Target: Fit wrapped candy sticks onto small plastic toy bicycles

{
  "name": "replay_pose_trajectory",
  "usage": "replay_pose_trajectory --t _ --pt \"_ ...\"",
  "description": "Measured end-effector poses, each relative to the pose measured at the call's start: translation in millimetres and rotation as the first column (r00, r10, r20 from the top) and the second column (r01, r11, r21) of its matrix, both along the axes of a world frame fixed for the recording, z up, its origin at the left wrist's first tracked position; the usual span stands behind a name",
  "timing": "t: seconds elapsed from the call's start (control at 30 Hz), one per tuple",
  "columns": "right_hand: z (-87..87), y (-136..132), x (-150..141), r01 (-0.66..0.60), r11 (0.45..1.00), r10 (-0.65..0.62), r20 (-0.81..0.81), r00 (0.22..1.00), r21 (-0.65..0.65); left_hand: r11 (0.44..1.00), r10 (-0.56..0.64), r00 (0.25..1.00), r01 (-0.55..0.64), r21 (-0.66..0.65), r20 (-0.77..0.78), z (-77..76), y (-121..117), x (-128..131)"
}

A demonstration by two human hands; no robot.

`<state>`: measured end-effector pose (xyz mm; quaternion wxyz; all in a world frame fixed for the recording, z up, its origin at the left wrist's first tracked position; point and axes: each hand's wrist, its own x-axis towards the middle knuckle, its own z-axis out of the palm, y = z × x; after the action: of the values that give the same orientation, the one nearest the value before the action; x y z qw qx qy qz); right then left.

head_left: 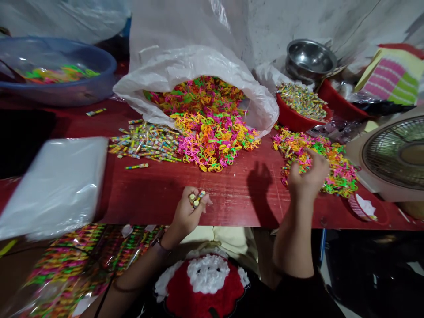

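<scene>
My left hand [190, 212] is closed around a few small printed tubes, whose pale round ends [196, 203] poke out between thumb and fingers. It is just above the front part of the red table. My right hand [308, 173] is slightly blurred, over a pile of small neon plastic pieces with loops [342, 174] on the right. Its thumb and fingers are curved and apart, with nothing visible between them. A heap of similar printed tubes [145, 140] lies left of centre, touching a larger pile of the neon loop pieces [215, 141] that spills from a white plastic bag [261, 104].
A blue basin [82, 90] with neon pieces stands back left, near a stack of clear plastic bags [62, 176]. Back right are a red bowl of tubes [301, 104], a steel bowl [310, 57] and a fan [397, 150]. A small basket [359, 207] sits at the front right.
</scene>
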<state>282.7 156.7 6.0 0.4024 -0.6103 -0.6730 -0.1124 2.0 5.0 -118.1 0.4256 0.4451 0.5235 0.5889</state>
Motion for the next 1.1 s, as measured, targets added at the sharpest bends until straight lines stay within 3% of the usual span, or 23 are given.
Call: replay_pose_trajectory --t 0.03,0.1,0.13,0.17,0.23,0.33,0.4,0.5,0.57,0.67,0.77,0.93,1.03,1.1 --pt "-4.1 -1.6 -21.1 -0.174 0.981 0.18 0.068 0.981 -0.083 1.0 -0.01 1.0 0.01 -0.001 -0.017 0.0 0.2 -0.6" --pt "-21.0 -6.8 -69.9 -0.462 0.832 0.522 0.147 0.84 -0.308 1.0 -0.025 0.997 0.024 -0.017 -0.079 -0.5 -0.3 -3.0" --pt "-31.7 -9.4 -93.3 -0.527 0.757 0.621 0.173 0.765 -0.386 0.999 -0.03 0.993 0.026 -0.031 -0.118 -0.8 -0.9 -4.6" --pt "-42.2 -11.6 -113.8 -0.54 0.719 0.664 0.201 0.72 -0.437 0.999 -0.033 0.987 0.027 -0.045 -0.155 -1.2 -1.7 -6.4" --pt "-58.2 -14.6 -141.3 -0.523 0.703 0.678 0.232 0.697 -0.483 0.998 -0.036 0.978 0.023 -0.065 -0.207 -1.6 -3.3 -9.3" --pt "-63.9 -17.7 -148.1 -0.554 0.719 0.645 0.104 0.757 -0.419 0.998 -0.03 0.976 0.018 -0.056 -0.217 -1.1 -4.7 -11.1" --pt "-60.3 -20.5 -138.0 -0.642 0.685 0.639 -0.139 0.757 -0.344 0.998 -0.027 0.979 0.016 -0.054 -0.2 -0.3 -4.5 -10.4" --pt "-59.6 -26.4 -118.3 -0.756 0.582 0.535 -0.56 0.633 -0.299 0.996 -0.043 0.985 0.028 -0.089 -0.169 0.2 -3.1 -8.6" --pt "-66.5 -31.3 -106.3 -0.783 0.552 0.417 -0.719 0.556 -0.286 0.992 -0.07 0.983 0.05 -0.12 -0.168 -0.7 -2.4 -7.9" --pt "-82.4 -40.2 -90.3 -0.77 0.564 0.259 -0.822 0.507 -0.298 0.986 -0.113 0.973 0.085 -0.145 -0.2 -3.2 -2.3 -8.1" --pt "-95.6 -50.1 -77.6 -0.743 0.579 0.163 -0.845 0.509 -0.336 0.985 -0.119 0.96 0.082 -0.153 -0.254 -4.6 -2.6 -7.8" --pt "-103.6 -62.2 -69.5 -0.726 0.607 0.24 -0.797 0.554 -0.322 0.983 -0.135 0.941 0.087 -0.164 -0.309 -2.1 -1.0 -4.6" --pt "-102.8 -64.6 -68.4 -0.649 0.728 0.3 -0.751 0.589 -0.218 0.986 -0.135 0.934 0.094 -0.137 -0.331 -0.2 0.4 -3.1" --pt "-101.2 -65.5 -67.7 -0.621 0.768 0.394 -0.647 0.653 -0.159 0.99 -0.124 0.926 0.09 -0.111 -0.357 0.5 0.9 -2.7"
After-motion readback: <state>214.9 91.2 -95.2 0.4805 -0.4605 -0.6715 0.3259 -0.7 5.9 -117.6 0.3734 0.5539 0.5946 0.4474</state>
